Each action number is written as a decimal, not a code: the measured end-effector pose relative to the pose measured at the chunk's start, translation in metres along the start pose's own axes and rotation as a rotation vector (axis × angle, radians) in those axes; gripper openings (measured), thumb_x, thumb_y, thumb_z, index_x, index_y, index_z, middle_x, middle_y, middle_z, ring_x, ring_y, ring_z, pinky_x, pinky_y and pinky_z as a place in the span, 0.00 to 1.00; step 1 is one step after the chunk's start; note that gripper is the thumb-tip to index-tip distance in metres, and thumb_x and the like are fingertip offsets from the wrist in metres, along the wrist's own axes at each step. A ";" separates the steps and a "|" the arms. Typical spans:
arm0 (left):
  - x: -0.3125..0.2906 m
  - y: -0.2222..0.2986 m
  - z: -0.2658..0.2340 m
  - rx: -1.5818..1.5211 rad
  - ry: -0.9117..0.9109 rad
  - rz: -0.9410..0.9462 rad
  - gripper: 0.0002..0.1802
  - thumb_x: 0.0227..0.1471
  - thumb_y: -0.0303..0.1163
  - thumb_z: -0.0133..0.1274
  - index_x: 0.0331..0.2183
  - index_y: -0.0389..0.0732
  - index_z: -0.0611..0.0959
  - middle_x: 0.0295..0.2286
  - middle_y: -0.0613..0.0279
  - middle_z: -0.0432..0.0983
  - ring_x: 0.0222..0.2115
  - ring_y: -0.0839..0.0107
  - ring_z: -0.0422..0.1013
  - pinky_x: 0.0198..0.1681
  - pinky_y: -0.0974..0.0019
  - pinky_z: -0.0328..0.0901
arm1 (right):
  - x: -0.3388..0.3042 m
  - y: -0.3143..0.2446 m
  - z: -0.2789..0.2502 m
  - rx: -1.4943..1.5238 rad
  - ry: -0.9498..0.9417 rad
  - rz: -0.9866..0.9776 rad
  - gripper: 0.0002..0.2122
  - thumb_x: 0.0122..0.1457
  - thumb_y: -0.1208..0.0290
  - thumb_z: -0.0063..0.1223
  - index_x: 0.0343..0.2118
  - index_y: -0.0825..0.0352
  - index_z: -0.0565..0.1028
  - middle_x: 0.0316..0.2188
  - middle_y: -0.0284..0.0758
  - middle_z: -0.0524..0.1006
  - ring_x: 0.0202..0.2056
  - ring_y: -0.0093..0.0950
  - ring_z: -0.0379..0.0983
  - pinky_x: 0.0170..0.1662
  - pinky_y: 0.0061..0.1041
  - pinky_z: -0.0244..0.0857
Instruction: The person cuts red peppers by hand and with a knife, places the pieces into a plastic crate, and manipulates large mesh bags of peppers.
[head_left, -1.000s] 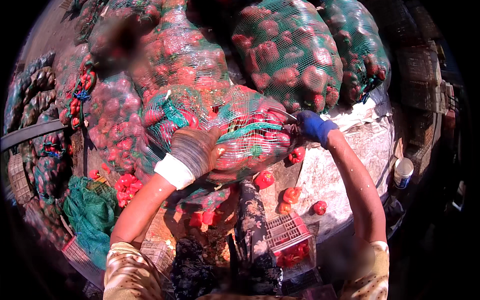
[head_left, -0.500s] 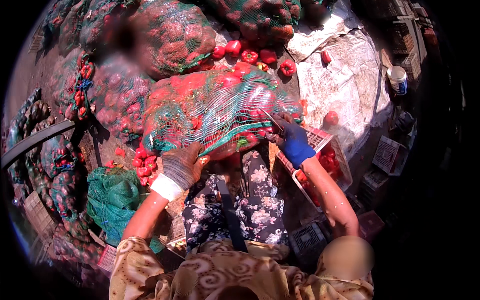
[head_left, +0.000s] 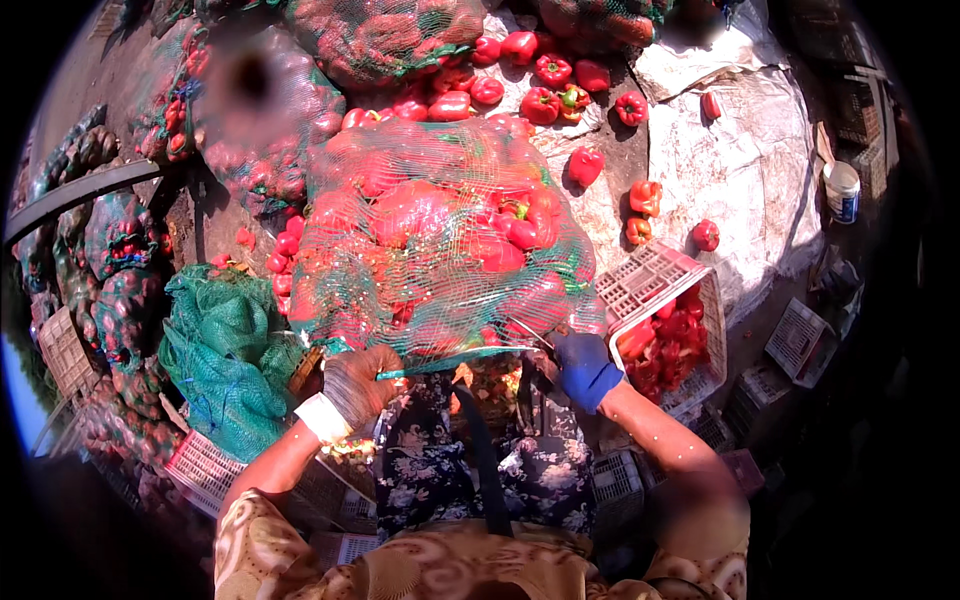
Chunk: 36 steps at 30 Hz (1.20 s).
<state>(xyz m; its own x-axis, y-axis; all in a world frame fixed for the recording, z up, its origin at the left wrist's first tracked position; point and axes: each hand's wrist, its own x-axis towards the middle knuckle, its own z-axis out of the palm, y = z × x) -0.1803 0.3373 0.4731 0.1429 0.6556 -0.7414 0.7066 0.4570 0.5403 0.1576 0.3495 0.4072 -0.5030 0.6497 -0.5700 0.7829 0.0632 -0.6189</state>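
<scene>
A green mesh sack (head_left: 440, 230) full of red bell peppers lies before me, its near edge pulled into a taut band just above my lap. My left hand (head_left: 357, 385), in a grey glove with a white cuff, is closed on the left end of that band. At the right end my right hand (head_left: 583, 368), in a blue glove, grips a thin-bladed knife (head_left: 528, 331). The blade points up and left over the mesh; the handle is hidden in the fingers. Whether this hand also pinches the band is hard to make out.
Right of the sack stands a crate (head_left: 652, 285) with red peppers in it. Loose peppers (head_left: 541, 105) lie beyond the sack, some on a pale sheet (head_left: 735, 150). A heap of green netting (head_left: 225, 340) sits at left, below a curved metal bar (head_left: 85, 193). Filled sacks (head_left: 385, 40) stand behind.
The sack's near edge has come down toward my lap, both hands moving with it. More of the sack's top and the crate at right now show. The knife stays in my right hand.
</scene>
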 end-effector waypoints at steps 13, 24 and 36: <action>-0.234 0.179 -0.030 -0.301 0.176 -0.203 0.09 0.46 0.26 0.62 0.24 0.38 0.76 0.17 0.66 0.71 0.21 0.82 0.67 0.24 0.69 0.64 | -0.128 -0.102 -0.160 -0.156 -0.334 -0.477 0.14 0.57 0.60 0.50 0.33 0.68 0.72 0.26 0.45 0.75 0.24 0.43 0.75 0.26 0.41 0.69; -0.141 0.137 0.018 -0.155 0.355 0.006 0.06 0.44 0.28 0.61 0.26 0.37 0.80 0.20 0.62 0.76 0.21 0.71 0.72 0.26 0.68 0.65 | -0.066 -0.039 -0.105 0.089 -0.203 -0.266 0.09 0.56 0.65 0.53 0.33 0.66 0.74 0.25 0.45 0.75 0.27 0.45 0.74 0.30 0.39 0.66; -0.103 0.048 0.060 0.176 0.375 0.347 0.25 0.35 0.36 0.66 0.40 0.44 0.81 0.36 0.55 0.79 0.32 0.61 0.77 0.31 0.61 0.71 | -0.064 -0.024 -0.046 0.142 -0.175 -0.070 0.08 0.56 0.71 0.58 0.35 0.69 0.77 0.22 0.44 0.73 0.24 0.37 0.73 0.27 0.30 0.63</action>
<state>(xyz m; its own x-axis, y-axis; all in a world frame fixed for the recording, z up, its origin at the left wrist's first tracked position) -0.1195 0.2563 0.5516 0.1539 0.9345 -0.3211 0.7723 0.0889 0.6290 0.1883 0.3415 0.4837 -0.6200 0.5053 -0.6002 0.6905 -0.0117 -0.7232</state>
